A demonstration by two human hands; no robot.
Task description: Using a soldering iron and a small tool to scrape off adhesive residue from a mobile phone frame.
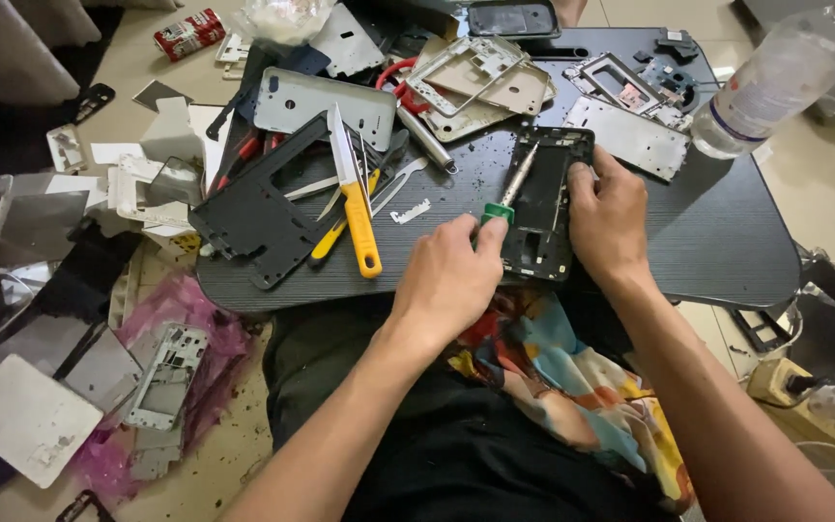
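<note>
My left hand (449,277) grips a green-handled screwdriver (507,196), whose metal shaft points up into a black phone frame (545,208) lying on the dark lap table (717,232). On the frame's right edge rests my right hand (608,215), fingers pressing down and holding it still. A yellow-handled utility knife (355,198) lies just left of my left hand, on top of a black phone back panel (258,208).
Grey and gold phone frames (475,82), red-handled pliers (400,89) and metal plates (630,135) crowd the table's far side. A clear plastic bottle (785,77) stands at the right. More phone shells and a pink bag (181,338) lie on the floor at left.
</note>
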